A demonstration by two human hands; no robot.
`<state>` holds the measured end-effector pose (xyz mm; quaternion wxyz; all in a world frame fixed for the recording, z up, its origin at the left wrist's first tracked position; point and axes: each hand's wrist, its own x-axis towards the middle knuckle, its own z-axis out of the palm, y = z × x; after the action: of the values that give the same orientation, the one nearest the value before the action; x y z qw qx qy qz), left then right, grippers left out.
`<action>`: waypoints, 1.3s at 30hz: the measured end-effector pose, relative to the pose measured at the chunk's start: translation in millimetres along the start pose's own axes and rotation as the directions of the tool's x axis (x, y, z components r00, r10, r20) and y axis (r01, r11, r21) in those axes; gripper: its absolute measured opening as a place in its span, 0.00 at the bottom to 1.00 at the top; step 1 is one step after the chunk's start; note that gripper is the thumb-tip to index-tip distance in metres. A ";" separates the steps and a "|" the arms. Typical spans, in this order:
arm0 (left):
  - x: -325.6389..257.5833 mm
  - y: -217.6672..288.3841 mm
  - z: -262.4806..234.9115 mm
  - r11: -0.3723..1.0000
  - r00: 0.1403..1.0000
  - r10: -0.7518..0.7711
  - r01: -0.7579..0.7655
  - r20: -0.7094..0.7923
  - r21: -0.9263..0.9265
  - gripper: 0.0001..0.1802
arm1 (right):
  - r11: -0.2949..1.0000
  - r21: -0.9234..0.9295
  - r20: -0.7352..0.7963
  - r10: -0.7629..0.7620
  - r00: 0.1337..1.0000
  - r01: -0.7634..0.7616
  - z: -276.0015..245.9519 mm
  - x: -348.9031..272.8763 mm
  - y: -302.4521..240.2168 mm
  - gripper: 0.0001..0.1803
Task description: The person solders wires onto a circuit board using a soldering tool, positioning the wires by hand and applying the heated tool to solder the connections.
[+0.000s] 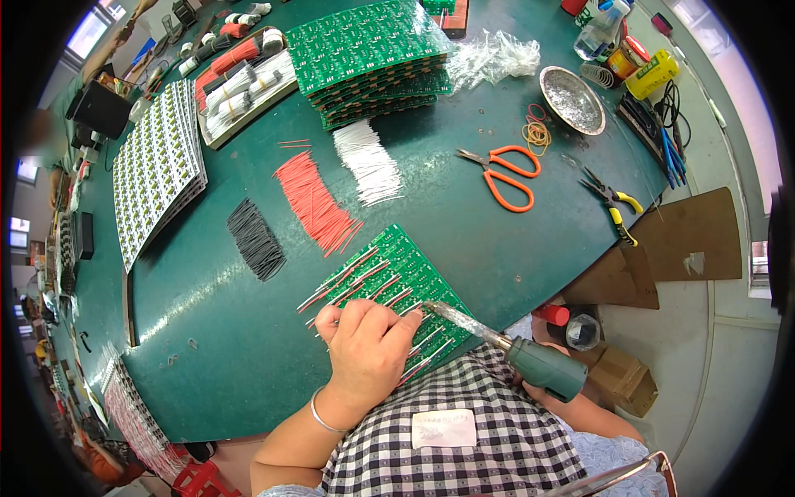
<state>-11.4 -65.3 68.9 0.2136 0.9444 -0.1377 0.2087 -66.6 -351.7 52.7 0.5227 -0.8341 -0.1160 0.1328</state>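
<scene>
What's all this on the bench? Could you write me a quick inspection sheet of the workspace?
Surface: dark green table, crowded along its far edge.
Job's things: green circuit board with red and white wires laid across it; soldering iron, tip at the board.
Clutter: loose red wires, white wires, black wires; stack of green boards; orange scissors; yellow-handled pliers; metal dish.
Grippers: left hand presses on the board; right hand mostly hidden behind the iron's handle.
Cables: dark cords at the right edge.
Surroundings: cardboard boxes on the floor.
</scene>
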 end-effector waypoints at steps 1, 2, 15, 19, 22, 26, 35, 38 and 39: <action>0.2 -0.3 -0.2 1.000 1.000 0.001 -0.001 -0.003 -0.006 0.11 | 1.000 -0.001 0.003 0.021 1.000 -0.021 0.5 -3.2 3.8 0.19; 0.3 -0.8 -0.1 1.000 1.000 0.002 -0.002 -0.004 -0.011 0.11 | 0.999 -0.002 0.006 0.042 0.999 -0.042 0.7 -5.1 5.2 0.19; 1.3 -0.4 -0.2 1.000 1.000 -0.002 0.002 0.003 0.000 0.11 | 0.999 -0.016 -0.012 0.029 0.999 -0.030 -2.0 6.5 -2.3 0.13; -1.7 -2.2 -3.1 1.000 1.000 -0.006 0.006 0.017 -0.009 0.09 | 0.903 0.397 -0.027 0.187 0.982 -0.161 4.3 3.2 0.1 0.14; -1.1 -1.0 0.7 1.000 1.000 0.004 -0.004 0.013 0.004 0.08 | 0.947 0.306 -0.002 0.101 0.995 -0.096 -1.1 10.8 4.2 0.15; -3.9 -4.0 2.4 1.000 1.000 0.009 -0.009 -0.022 -0.022 0.07 | 0.970 0.243 -0.052 0.038 0.998 -0.024 1.5 8.5 10.8 0.20; -11.5 -1.6 -12.6 0.998 1.000 -0.028 0.027 0.009 0.055 0.09 | 0.960 0.278 -0.016 0.011 1.000 -0.006 -2.5 8.4 17.6 0.19; -16.3 -4.0 -22.4 1.000 1.000 -0.025 0.025 0.003 0.017 0.07 | 0.972 0.234 -0.030 -0.011 0.999 0.018 -20.4 10.7 -9.3 0.19; -16.3 -4.6 -27.9 0.999 0.999 -0.038 0.038 0.002 0.031 0.07 | 0.970 0.242 -0.014 -0.019 1.000 0.021 -18.5 11.9 -8.2 0.19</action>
<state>-33.4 -45.6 82.9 0.2026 0.9503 -0.1169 0.2053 -49.6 -359.8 66.6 0.6225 -0.7637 -0.1043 0.1357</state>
